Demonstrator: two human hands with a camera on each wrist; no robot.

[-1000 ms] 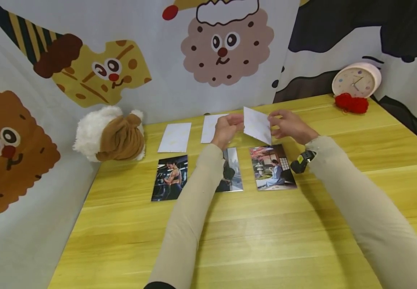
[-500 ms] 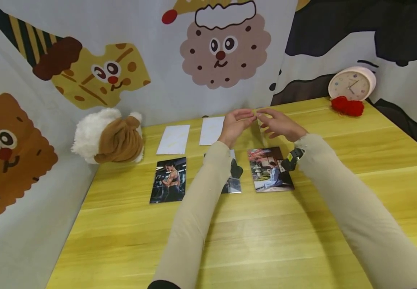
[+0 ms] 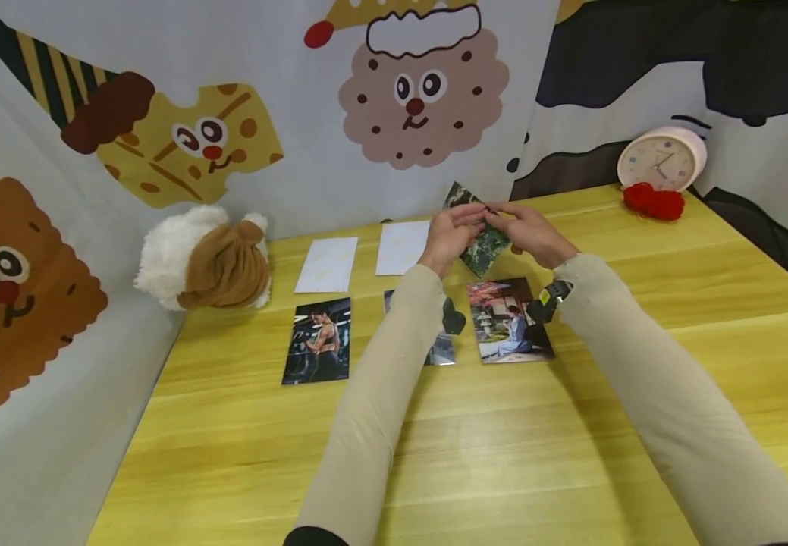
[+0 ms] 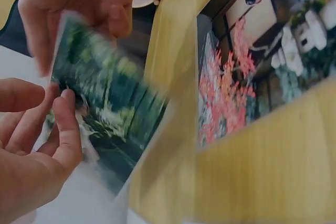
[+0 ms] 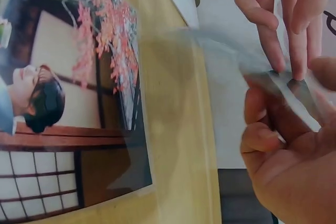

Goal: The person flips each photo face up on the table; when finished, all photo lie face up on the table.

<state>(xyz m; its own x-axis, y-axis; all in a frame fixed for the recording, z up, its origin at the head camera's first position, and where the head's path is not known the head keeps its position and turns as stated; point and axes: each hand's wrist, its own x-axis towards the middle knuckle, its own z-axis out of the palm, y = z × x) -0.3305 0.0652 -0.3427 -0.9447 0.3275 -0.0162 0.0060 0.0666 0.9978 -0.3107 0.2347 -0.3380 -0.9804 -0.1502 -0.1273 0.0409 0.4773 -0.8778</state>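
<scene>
Over the back of the table, both hands hold one photo card (image 3: pixel 485 252) tilted, its dark green picture face showing. My left hand (image 3: pixel 450 241) has its fingertips on the card's edge; in the left wrist view its fingers (image 4: pixel 67 129) lie against the picture. My right hand (image 3: pixel 532 233) grips the other side, with thumb and fingers around the card in the right wrist view, where the card is blurred. Just below the hands lies a photo of a seated person in a garden (image 3: pixel 503 330). My left forearm partly covers the middle photo (image 3: pixel 443 353).
Two white cards, one at left (image 3: pixel 328 265) and one nearer the hands (image 3: pixel 399 249), lie along the back. A gym photo (image 3: pixel 318 341) is at left. A plush toy (image 3: pixel 205 258), a pink clock (image 3: pixel 663 158) and red yarn (image 3: pixel 654 202) stand near the curtain (image 3: pixel 312 174).
The held card showed its white back, then stood edge-on between the hands, and now shows its green picture. Both hands have come closer together.
</scene>
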